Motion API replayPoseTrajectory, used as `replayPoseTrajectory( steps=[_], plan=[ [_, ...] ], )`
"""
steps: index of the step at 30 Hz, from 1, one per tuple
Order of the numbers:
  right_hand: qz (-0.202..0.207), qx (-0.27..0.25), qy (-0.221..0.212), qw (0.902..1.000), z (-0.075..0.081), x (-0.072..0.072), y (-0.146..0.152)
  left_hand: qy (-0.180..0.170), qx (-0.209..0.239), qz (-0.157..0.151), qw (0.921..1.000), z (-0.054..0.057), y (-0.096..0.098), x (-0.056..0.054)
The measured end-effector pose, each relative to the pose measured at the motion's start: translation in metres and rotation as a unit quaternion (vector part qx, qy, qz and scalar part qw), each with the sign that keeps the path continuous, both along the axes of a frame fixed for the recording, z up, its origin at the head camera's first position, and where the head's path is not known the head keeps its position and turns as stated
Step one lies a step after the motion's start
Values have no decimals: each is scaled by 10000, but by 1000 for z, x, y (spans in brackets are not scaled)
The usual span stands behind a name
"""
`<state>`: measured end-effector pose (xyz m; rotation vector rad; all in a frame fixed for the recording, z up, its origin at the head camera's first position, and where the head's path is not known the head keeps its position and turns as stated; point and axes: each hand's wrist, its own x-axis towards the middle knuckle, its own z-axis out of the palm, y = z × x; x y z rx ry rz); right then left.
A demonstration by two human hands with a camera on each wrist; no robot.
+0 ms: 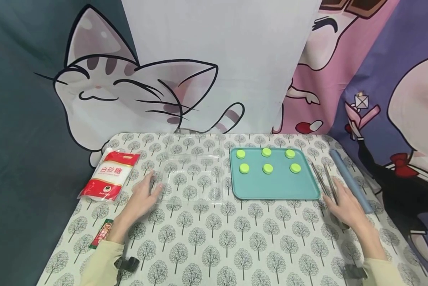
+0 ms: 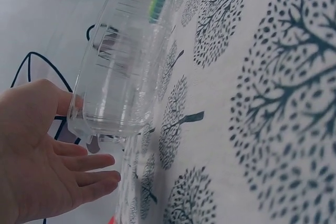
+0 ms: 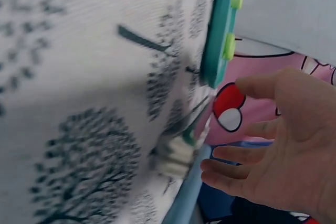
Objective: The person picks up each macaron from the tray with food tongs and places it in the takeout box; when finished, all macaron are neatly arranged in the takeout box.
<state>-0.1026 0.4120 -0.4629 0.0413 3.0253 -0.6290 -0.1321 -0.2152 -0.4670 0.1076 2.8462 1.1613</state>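
Note:
My left hand (image 1: 142, 198) hovers by the left side of a clear plastic container (image 2: 113, 95), fingers spread and holding nothing. The container lies with its hinged lid opened toward the back. In the left wrist view the thumb is close to the container's corner; whether it touches cannot be told. Over a pair of metal tongs (image 1: 321, 180), my right hand (image 1: 347, 204) has its fingers apart, gripping nothing. It partly covers the tongs. Beside it lies a teal tray (image 1: 274, 188) carrying several round yellow-green pieces (image 1: 267, 169), placed in two rows.
A red and white bag of white sugar (image 1: 110, 174) lies at the table's left edge. Nearer the front is a small red and green packet (image 1: 102, 234). A blue rolled item (image 1: 351, 180) lies along the right edge. Cartoon-printed curtains (image 1: 221, 47) hang behind the tree-patterned tablecloth (image 1: 228, 242).

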Motion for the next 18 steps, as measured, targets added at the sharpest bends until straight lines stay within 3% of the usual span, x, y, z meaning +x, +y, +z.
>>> replayPoseTrajectory(
  steps=[8,18],
  plan=[
    [-239,157,-166,9995,-13,3,9,-44,335,-54,9994,-10,5,-2],
    [-493,156,104,9986,-22,0,8,-177,722,-111,9972,-15,9,-4]
  ],
)
